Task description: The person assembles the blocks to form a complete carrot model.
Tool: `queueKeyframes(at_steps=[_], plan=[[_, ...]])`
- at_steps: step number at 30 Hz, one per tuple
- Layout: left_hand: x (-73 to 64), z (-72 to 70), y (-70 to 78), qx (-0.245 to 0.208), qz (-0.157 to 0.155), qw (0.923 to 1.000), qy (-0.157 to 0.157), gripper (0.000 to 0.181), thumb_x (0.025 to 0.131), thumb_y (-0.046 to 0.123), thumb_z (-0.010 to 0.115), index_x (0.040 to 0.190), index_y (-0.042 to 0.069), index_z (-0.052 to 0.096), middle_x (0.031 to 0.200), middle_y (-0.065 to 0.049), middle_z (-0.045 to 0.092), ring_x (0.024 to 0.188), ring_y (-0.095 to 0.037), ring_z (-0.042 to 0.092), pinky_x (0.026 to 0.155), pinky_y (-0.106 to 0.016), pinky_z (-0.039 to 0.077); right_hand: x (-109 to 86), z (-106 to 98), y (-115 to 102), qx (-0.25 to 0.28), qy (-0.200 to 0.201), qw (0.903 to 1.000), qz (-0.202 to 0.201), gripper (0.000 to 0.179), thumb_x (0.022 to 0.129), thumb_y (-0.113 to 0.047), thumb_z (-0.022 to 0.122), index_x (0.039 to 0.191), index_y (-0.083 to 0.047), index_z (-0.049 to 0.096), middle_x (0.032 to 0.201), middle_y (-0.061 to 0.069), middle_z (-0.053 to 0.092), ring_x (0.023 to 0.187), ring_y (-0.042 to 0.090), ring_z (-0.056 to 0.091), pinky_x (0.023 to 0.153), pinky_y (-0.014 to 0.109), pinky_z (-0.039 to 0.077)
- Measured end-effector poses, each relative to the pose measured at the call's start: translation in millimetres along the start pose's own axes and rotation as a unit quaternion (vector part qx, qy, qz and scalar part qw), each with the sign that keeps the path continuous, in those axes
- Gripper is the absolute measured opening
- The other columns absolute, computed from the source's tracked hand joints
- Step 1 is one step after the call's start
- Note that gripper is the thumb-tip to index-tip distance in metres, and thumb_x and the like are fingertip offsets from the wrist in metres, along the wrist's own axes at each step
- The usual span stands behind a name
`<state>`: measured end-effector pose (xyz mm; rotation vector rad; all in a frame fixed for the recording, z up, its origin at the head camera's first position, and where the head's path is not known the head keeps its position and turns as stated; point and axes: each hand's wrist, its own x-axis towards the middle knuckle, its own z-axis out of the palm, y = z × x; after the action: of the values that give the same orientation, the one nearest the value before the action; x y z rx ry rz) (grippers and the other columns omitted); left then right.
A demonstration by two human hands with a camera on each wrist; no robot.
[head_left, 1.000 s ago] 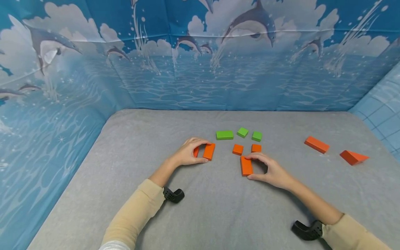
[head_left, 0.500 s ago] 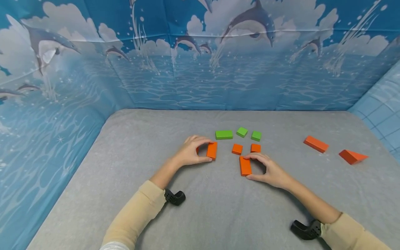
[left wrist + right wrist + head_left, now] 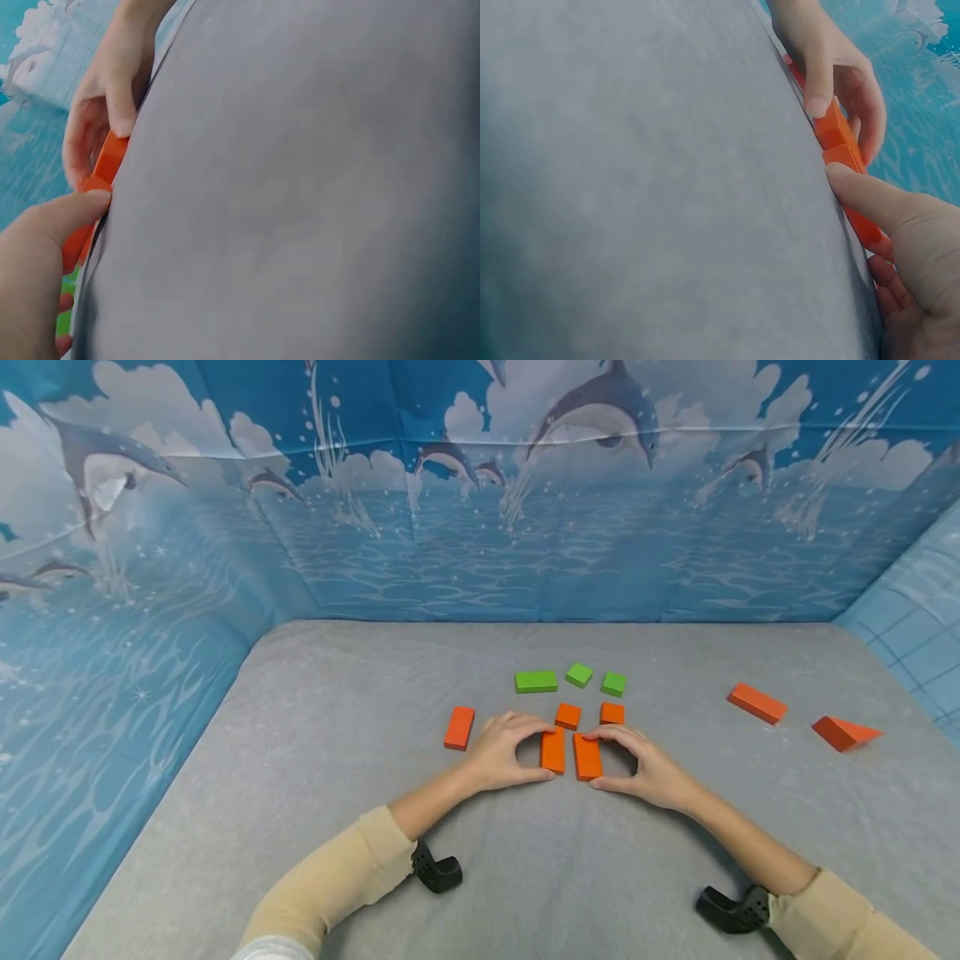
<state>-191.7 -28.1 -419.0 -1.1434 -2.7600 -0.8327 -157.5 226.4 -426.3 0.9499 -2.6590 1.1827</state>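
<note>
Block A (image 3: 552, 752), orange oblong: pinched at its two ends by left hand (image 3: 506, 752), just left of matching block B (image 3: 588, 757), narrow gap between. Right hand (image 3: 656, 772) grips B the same way. Change over last second: A brought across from beside a third oblong (image 3: 459, 727); B essentially unmoved. Judgement: the two now roughly aligned side by side, gap not closed. Small orange blocks (image 3: 567, 716) (image 3: 612, 713) just beyond.

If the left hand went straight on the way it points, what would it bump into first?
Probably the orange block in the right hand, a narrow gap away from the block the left hand holds, though a small orange block looks close too.
</note>
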Motion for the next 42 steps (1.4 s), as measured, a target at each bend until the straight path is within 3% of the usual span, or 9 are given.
queueKeyframes(at_steps=[9, 15, 21, 27, 34, 38, 42], plan=[[2.3, 10.2, 4.1, 0.02, 0.008, 0.9995, 0.023, 0.057, 0.074, 0.049, 0.071, 0.123, 0.024, 0.057, 0.125, 0.006, 0.055, 0.112, -0.013, 0.045, 0.096, -0.037, 0.031, 0.1, 1, -1, -0.012, 0.002, 0.9998, 0.013, 0.055, 0.072, -0.019, 0.078, 0.12, -0.007, 0.055, 0.121, 0.007, 0.053, 0.113, 0.023, 0.043, 0.095, 0.036, 0.031], [2.7, 12.4, 3.9, 0.017, 0.011, 0.9994, 0.029, 0.06, 0.072, 0.05, 0.072, 0.123, 0.023, 0.057, 0.124, 0.006, 0.056, 0.111, -0.013, 0.045, 0.096, -0.037, 0.031, 0.8, 1, -2, -0.008, 0.003, 0.9999, 0.013, 0.055, 0.072, -0.018, 0.078, 0.12, -0.007, 0.055, 0.12, 0.006, 0.054, 0.112, 0.023, 0.044, 0.095, 0.033, 0.031], [2.8, 11.9, 4.3, 0.013, 0.009, 0.9995, 0.025, 0.062, 0.07, 0.052, 0.072, 0.123, 0.023, 0.057, 0.124, 0.006, 0.056, 0.111, -0.013, 0.044, 0.097, -0.037, 0.029, 1.5, 0, -3, -0.003, 0.002, 0.9998, 0.018, 0.055, 0.073, -0.02, 0.077, 0.121, -0.009, 0.054, 0.122, 0.006, 0.053, 0.113, 0.022, 0.043, 0.094, 0.038, 0.031], [2.6, 11.8, 4.6, 0.012, 0.009, 0.9996, 0.022, 0.063, 0.069, 0.052, 0.073, 0.123, 0.024, 0.057, 0.125, 0.006, 0.056, 0.111, -0.014, 0.044, 0.097, -0.038, 0.029, 1.5, 0, -3, 0.001, 0.004, 0.9999, 0.016, 0.055, 0.072, -0.019, 0.078, 0.121, -0.009, 0.054, 0.122, 0.006, 0.053, 0.113, 0.023, 0.043, 0.096, 0.033, 0.031], [1.5, 11.6, 4.0, 0.007, 0.006, 0.9999, 0.01, 0.067, 0.068, 0.053, 0.074, 0.125, 0.024, 0.055, 0.126, 0.005, 0.054, 0.112, -0.014, 0.043, 0.098, -0.038, 0.029, 1.2, 1, -3, -0.003, -0.001, 0.9998, 0.019, 0.055, 0.073, -0.02, 0.077, 0.121, -0.008, 0.055, 0.122, 0.007, 0.054, 0.113, 0.024, 0.043, 0.094, 0.042, 0.031], [-0.4, 5.8, 2.0, -0.023, 0.017, 0.9995, 0.011, 0.067, 0.069, 0.049, 0.075, 0.127, 0.021, 0.054, 0.129, 0.003, 0.051, 0.116, -0.015, 0.042, 0.099, -0.038, 0.031, 1.0, 0, -3, -0.004, -0.006, 0.9997, 0.023, 0.055, 0.073, -0.021, 0.077, 0.122, -0.009, 0.054, 0.123, 0.007, 0.053, 0.114, 0.024, 0.043, 0.093, 0.046, 0.031], [-4.6, -10.7, -4.5, -0.065, 0.019, 0.9971, 0.034, 0.067, 0.072, 0.04, 0.076, 0.129, 0.016, 0.052, 0.133, -0.004, 0.047, 0.122, -0.019, 0.039, 0.099, -0.043, 0.032, 1.4, 0, -4, -0.002, -0.008, 0.9997, 0.024, 0.056, 0.073, -0.023, 0.077, 0.123, -0.01, 0.054, 0.124, 0.006, 0.053, 0.114, 0.024, 0.043, 0.094, 0.044, 0.031]])
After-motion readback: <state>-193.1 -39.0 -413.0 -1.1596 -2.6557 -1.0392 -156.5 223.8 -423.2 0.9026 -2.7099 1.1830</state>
